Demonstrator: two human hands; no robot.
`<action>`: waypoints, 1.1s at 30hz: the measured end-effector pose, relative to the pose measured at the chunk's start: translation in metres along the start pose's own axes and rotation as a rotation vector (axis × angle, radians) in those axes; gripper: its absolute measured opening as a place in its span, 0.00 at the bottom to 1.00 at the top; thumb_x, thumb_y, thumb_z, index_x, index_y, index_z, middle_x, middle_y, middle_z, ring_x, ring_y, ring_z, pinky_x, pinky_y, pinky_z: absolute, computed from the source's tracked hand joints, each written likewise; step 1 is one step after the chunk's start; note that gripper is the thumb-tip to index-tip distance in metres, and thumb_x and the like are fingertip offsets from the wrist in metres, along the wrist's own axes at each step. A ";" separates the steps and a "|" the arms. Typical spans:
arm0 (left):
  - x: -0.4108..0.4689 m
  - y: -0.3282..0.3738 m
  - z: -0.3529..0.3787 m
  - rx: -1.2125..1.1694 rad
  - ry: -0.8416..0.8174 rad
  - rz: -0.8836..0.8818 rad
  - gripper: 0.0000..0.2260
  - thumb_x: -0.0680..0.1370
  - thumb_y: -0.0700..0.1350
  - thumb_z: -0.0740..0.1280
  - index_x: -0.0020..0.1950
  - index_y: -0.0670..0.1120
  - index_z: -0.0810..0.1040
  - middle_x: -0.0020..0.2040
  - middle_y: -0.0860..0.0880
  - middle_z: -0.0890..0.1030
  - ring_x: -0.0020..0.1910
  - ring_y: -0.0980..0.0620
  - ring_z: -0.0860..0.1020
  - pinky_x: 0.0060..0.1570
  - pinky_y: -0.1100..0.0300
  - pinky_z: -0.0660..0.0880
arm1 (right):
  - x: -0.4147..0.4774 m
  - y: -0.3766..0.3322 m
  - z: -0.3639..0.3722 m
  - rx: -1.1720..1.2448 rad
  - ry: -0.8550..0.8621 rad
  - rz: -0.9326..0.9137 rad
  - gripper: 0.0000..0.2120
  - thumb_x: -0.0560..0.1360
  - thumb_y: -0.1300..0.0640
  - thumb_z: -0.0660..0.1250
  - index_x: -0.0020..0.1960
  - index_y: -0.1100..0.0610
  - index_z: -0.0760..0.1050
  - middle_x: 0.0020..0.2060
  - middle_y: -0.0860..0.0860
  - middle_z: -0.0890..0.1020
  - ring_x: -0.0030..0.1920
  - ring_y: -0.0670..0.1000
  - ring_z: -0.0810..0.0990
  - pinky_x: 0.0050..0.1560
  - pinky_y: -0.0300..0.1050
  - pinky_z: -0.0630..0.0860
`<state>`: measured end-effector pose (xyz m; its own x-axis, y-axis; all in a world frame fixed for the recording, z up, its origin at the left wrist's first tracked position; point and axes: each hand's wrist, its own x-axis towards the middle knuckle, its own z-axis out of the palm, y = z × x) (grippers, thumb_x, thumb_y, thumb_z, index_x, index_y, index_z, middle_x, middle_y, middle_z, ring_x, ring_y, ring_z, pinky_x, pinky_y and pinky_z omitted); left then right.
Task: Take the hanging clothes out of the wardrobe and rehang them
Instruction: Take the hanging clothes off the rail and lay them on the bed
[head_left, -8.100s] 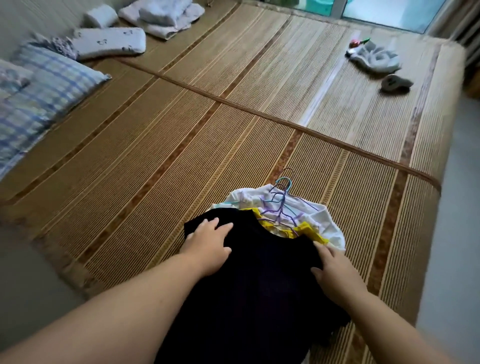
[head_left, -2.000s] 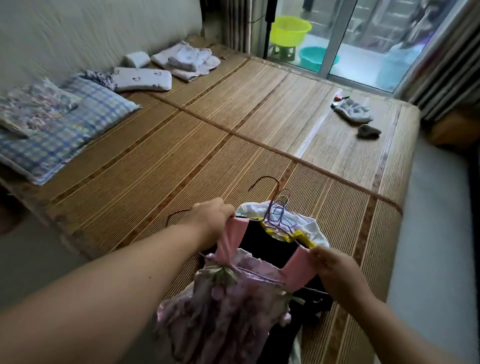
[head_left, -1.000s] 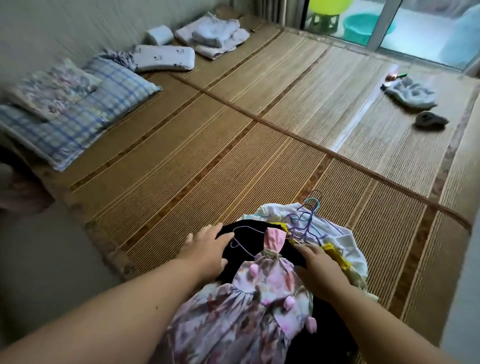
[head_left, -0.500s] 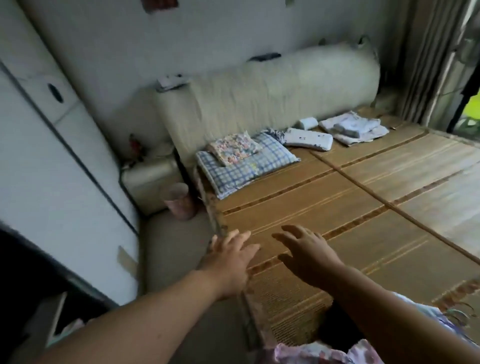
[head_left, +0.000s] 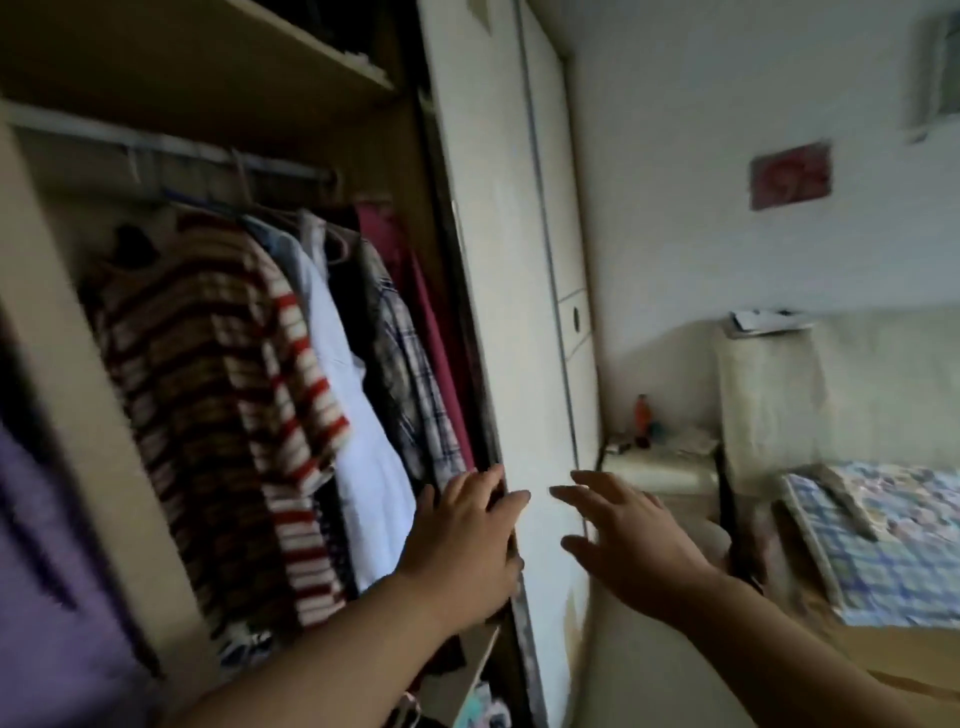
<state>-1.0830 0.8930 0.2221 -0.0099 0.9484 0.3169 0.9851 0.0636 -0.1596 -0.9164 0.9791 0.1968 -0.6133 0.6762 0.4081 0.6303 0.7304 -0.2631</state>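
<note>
The open wardrobe fills the left of the head view. Several garments hang from its rail: a red, white and brown striped top, a white shirt, a plaid shirt and a magenta piece. My left hand is raised in front of the clothes' lower right edge, fingers straight, holding nothing. My right hand is spread open in front of the white sliding door, empty.
A purple garment hangs in the compartment at far left. A shelf edge juts out below my left arm. At right stand a bedside table and the bed with a blue checked pillow.
I have turned from the bed to the wardrobe. The floral dress was laid on the pile on the bed and let go. Both hands, now empty, have risen toward the hanging clothes.
</note>
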 end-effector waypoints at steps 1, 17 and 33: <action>-0.002 -0.014 -0.008 0.007 0.029 -0.045 0.28 0.76 0.54 0.60 0.75 0.57 0.55 0.78 0.51 0.50 0.75 0.48 0.49 0.71 0.43 0.53 | 0.014 -0.014 0.000 0.012 0.012 -0.049 0.26 0.76 0.43 0.60 0.72 0.39 0.58 0.74 0.44 0.59 0.72 0.49 0.62 0.70 0.46 0.60; -0.006 -0.123 -0.149 0.375 0.314 -0.493 0.31 0.75 0.60 0.60 0.74 0.62 0.49 0.77 0.57 0.45 0.75 0.50 0.47 0.74 0.48 0.49 | 0.225 -0.145 -0.054 0.386 0.285 -0.672 0.20 0.77 0.56 0.64 0.69 0.48 0.69 0.66 0.47 0.70 0.63 0.49 0.72 0.62 0.39 0.67; 0.016 -0.173 -0.304 1.121 0.443 -0.782 0.37 0.73 0.61 0.62 0.77 0.54 0.49 0.78 0.46 0.51 0.77 0.46 0.46 0.72 0.42 0.48 | 0.377 -0.235 -0.104 0.431 0.075 -0.841 0.15 0.79 0.52 0.59 0.63 0.54 0.71 0.56 0.55 0.79 0.55 0.57 0.77 0.56 0.46 0.73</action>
<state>-1.2018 0.8025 0.5391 -0.2174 0.3968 0.8918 0.0977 0.9179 -0.3846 -1.2465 1.0519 0.5031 -0.7444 -0.0850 0.6623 -0.2439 0.9580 -0.1512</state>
